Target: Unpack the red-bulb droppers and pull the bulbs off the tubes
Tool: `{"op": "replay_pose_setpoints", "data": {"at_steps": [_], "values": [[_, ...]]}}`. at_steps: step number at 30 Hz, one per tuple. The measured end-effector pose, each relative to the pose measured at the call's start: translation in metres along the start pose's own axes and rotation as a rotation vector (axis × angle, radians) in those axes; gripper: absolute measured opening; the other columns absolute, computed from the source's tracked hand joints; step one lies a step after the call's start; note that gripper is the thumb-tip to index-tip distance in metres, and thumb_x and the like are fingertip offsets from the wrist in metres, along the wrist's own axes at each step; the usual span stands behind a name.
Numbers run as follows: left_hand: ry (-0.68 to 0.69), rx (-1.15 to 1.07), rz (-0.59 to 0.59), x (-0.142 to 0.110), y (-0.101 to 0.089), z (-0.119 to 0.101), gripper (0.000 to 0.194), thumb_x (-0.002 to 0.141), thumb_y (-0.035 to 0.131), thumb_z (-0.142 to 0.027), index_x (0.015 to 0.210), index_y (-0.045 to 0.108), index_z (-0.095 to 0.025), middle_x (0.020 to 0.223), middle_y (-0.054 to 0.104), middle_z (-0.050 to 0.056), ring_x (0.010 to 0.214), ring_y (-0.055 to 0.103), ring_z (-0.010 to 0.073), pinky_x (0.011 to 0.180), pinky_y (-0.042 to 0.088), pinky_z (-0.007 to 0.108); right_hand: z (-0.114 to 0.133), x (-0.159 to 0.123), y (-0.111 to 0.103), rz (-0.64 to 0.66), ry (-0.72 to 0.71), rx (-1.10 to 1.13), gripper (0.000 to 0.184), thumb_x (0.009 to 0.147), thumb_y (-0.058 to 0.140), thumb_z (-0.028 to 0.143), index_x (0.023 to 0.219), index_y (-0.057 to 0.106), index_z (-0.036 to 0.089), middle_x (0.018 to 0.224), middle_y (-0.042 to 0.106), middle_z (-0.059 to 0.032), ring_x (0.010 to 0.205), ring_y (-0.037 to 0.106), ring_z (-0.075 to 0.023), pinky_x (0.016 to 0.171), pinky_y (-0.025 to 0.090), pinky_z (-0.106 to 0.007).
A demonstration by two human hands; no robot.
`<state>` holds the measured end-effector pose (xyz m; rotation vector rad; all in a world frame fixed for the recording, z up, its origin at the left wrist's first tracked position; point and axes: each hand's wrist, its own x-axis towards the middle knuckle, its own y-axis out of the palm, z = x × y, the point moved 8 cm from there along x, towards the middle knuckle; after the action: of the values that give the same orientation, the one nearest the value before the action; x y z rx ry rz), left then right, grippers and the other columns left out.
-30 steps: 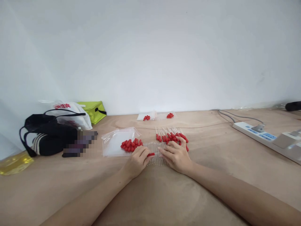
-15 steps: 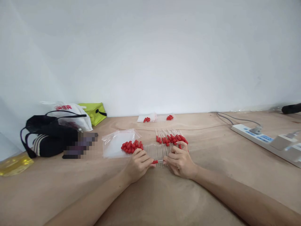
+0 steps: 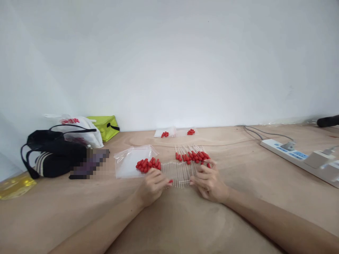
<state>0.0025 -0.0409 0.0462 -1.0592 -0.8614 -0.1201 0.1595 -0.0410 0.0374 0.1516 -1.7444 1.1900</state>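
Observation:
My left hand (image 3: 153, 186) is closed in a pinch, and a red rubber dropper bulb (image 3: 171, 181) pokes out at its fingertips. Opposite it, my right hand (image 3: 210, 181) pinches one end of a thin clear glass dropper tube (image 3: 184, 182) held crosswise. Bulb and tube are apart, with a small gap between them. Beneath both hands lies a row of bare glass tubes (image 3: 176, 171). Loose red bulbs (image 3: 145, 164) are heaped beyond my left hand. Behind the row, droppers with red bulbs fitted (image 3: 194, 156) lie side by side, partly hidden by my right fingers.
A clear zip bag (image 3: 124, 165) lies left of the bulbs. Two small bags (image 3: 172, 132) with red bulbs lie near the wall. Black bag (image 3: 60, 158), blurred dark object (image 3: 90, 164), white bag (image 3: 88, 132) and green bag (image 3: 104, 127) stand left; a power strip (image 3: 280, 151) lies right.
My hands have moved apart. The bulb and the glass tube, end to end before, are now separated, the bulb with my left hand and the tube with my right.

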Motion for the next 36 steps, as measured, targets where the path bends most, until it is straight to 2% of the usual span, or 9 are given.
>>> {"op": "replay_pose_setpoints", "data": {"at_steps": [3,6,11,15,18,20,23,30,36], "values": [[-0.225,-0.032,-0.127,-0.010,-0.017,0.032,0.017,0.085,0.044,-0.022,0.077,0.058,-0.018,0.067,0.059,0.002,0.063,0.052,0.0123,0.062,0.042,0.027,-0.027,-0.011,-0.010,-0.036,0.139,-0.075,0.020,0.082,0.045,0.024,0.074,0.063,0.023,0.055,0.056,0.0026,0.067,0.048,-0.0115,0.086,0.019,-0.037],[-0.442,-0.063,-0.176,-0.015,-0.023,0.058,0.018,0.085,0.041,-0.022,0.088,0.058,-0.017,0.079,0.057,0.005,0.073,0.055,0.0133,0.068,0.046,0.026,-0.042,-0.015,-0.012,-0.075,0.239,-0.104,0.018,0.081,0.046,0.023,0.083,0.065,0.023,0.063,0.062,0.0010,0.067,0.050,-0.0114,0.085,0.019,-0.036],[-0.648,0.054,-0.200,-0.023,-0.027,0.090,0.027,0.082,0.037,-0.025,0.092,0.060,-0.014,0.083,0.050,0.007,0.075,0.053,0.0161,0.068,0.047,0.029,-0.043,-0.010,-0.006,-0.096,0.334,-0.144,0.020,0.079,0.046,0.020,0.084,0.065,0.022,0.058,0.062,0.0009,0.064,0.050,-0.0120,0.083,0.020,-0.034],[-0.843,0.007,-0.152,-0.042,-0.032,0.124,0.029,0.077,0.041,-0.029,0.093,0.059,-0.014,0.077,0.053,0.005,0.067,0.054,0.0153,0.062,0.047,0.028,-0.040,-0.006,-0.003,-0.122,0.350,-0.182,0.019,0.078,0.046,0.019,0.076,0.065,0.022,0.053,0.060,0.0022,0.060,0.049,-0.0110,0.081,0.020,-0.033],[-0.975,-0.037,-0.143,-0.054,-0.034,0.139,0.029,0.073,0.046,-0.034,0.092,0.054,-0.014,0.075,0.056,0.003,0.059,0.052,0.0129,0.054,0.045,0.025,-0.038,-0.003,0.001,-0.115,0.338,-0.219,0.019,0.077,0.047,0.018,0.072,0.065,0.022,0.052,0.059,0.0022,0.060,0.047,-0.0109,0.079,0.020,-0.033],[-0.985,-0.047,-0.117,-0.055,-0.031,0.140,0.027,0.071,0.048,-0.036,0.089,0.052,-0.015,0.073,0.058,0.002,0.058,0.052,0.0127,0.051,0.042,0.023,-0.038,-0.002,0.006,-0.086,0.323,-0.236,0.019,0.076,0.048,0.018,0.070,0.065,0.021,0.052,0.059,0.0019,0.060,0.046,-0.0111,0.078,0.020,-0.033],[-0.918,-0.041,-0.049,-0.048,-0.021,0.133,0.024,0.070,0.050,-0.037,0.083,0.051,-0.017,0.074,0.060,0.001,0.062,0.053,0.0138,0.052,0.041,0.023,-0.036,0.000,0.012,-0.026,0.309,-0.228,0.018,0.077,0.048,0.020,0.069,0.064,0.022,0.054,0.059,0.0016,0.062,0.045,-0.0118,0.076,0.020,-0.034],[-0.759,0.024,0.057,-0.036,0.000,0.117,0.021,0.074,0.050,-0.040,0.073,0.053,-0.019,0.073,0.060,0.001,0.068,0.054,0.0161,0.063,0.043,0.028,-0.030,0.003,0.017,0.107,0.267,-0.176,0.028,0.076,0.049,0.044,0.074,0.066,0.021,0.063,0.057,-0.0009,0.069,0.044,-0.0141,0.075,0.019,-0.035],[-0.696,0.042,0.087,-0.034,0.003,0.111,0.025,0.074,0.053,-0.043,0.076,0.056,-0.019,0.071,0.061,0.002,0.069,0.054,0.0173,0.064,0.042,0.029,-0.029,0.004,0.019,0.148,0.244,-0.111,0.040,0.071,0.050,0.056,0.084,0.066,0.021,0.070,0.058,-0.0018,0.072,0.044,-0.0150,0.076,0.020,-0.035]]}}
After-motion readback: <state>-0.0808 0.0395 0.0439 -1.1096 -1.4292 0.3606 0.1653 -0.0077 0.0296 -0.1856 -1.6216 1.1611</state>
